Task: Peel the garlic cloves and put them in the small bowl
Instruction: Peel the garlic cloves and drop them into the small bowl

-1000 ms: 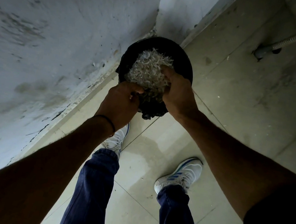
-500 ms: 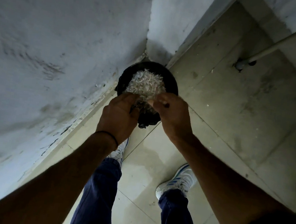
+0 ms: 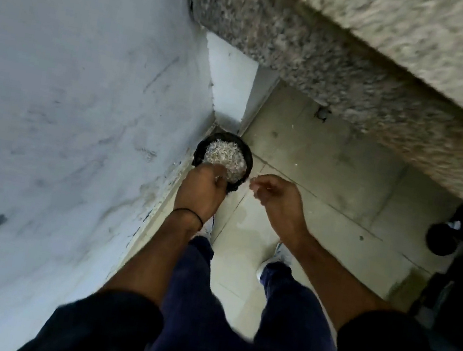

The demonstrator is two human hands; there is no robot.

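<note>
Head view, looking steeply down at a standing person's two hands over a black bin (image 3: 249, 157) set on the floor (image 3: 330, 173).

The bin is the landmark. It stands in the corner where the wall (image 3: 71, 89) meets a white pillar, and it is heaped with pale garlic skins (image 3: 224, 156).

The left hand (image 3: 203, 184) lies at the near rim of the bin, its back to the camera, and reaches forward onto the skins. Its fingers are hidden under the hand, so whether they are apart or clamped on skins cannot be told. A thin dark band (image 3: 187, 214) circles that wrist.

The right hand (image 3: 277, 201) hangs just right of the bin, clear of the rim, over bare tile. Its fingers (image 3: 255, 186) are loosely curled, with nothing plainly in them.

No garlic cloves and no small bowl are in view. Judged from the layout, they lie on the stone tabletop (image 3: 429, 30), whose edge runs above and right of the bin, well apart from both hands. The right hand is the nearer to it. The coming move therefore probably turns up and to the right, away from the bin.

The picture is blurred toward the tabletop. The floor is of pale square tiles, with a few flecks near the bin. The shoes (image 3: 269, 264) stand on the near side of the bin.
</note>
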